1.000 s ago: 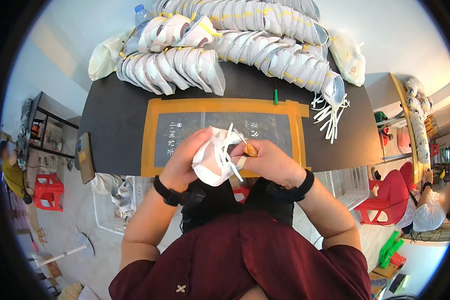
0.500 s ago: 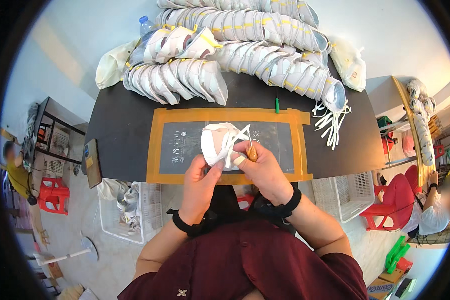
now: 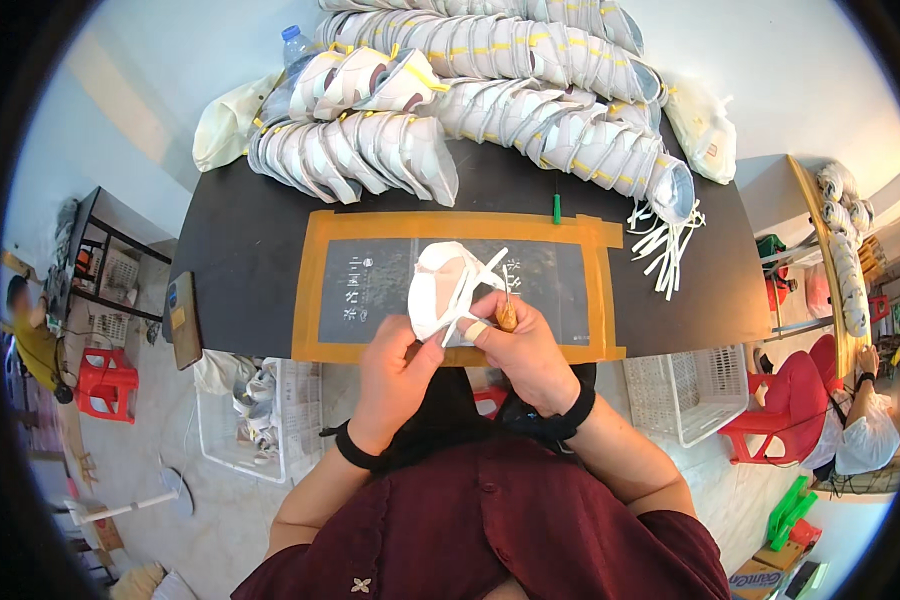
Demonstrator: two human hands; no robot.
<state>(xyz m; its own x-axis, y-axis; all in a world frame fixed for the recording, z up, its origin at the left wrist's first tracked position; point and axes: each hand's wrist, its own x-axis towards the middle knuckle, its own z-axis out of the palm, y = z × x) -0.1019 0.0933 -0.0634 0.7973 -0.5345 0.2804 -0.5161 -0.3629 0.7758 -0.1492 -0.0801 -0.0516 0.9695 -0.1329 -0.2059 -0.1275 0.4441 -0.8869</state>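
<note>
A white and beige shoe upper (image 3: 434, 285) is held up over the taped mat. My left hand (image 3: 394, 370) pinches its lower edge between thumb and fingers. White lace strips (image 3: 464, 290) cross the front of the upper, with loose ends sticking out to the right. My right hand (image 3: 526, 352) is closed around a wooden-handled awl (image 3: 507, 317), its thin metal shaft pointing up. The thumb and forefinger of that hand also press at the lower strips, and a beige band wraps one finger. The exact grip on the strips is partly hidden.
Nested stacks of shoe uppers (image 3: 495, 48) line the table's far side. White strips (image 3: 667, 245) hang at the right by one stack. A green-handled tool (image 3: 557, 208) lies beyond the mat (image 3: 312, 290). A phone (image 3: 183, 320) sits at the left edge; crates (image 3: 300, 420) stand below.
The shoe upper has tipped more upright and shifted slightly right. Both hands stay close together at its lower edge, the left a little lower. The awl remains in my right hand.
</note>
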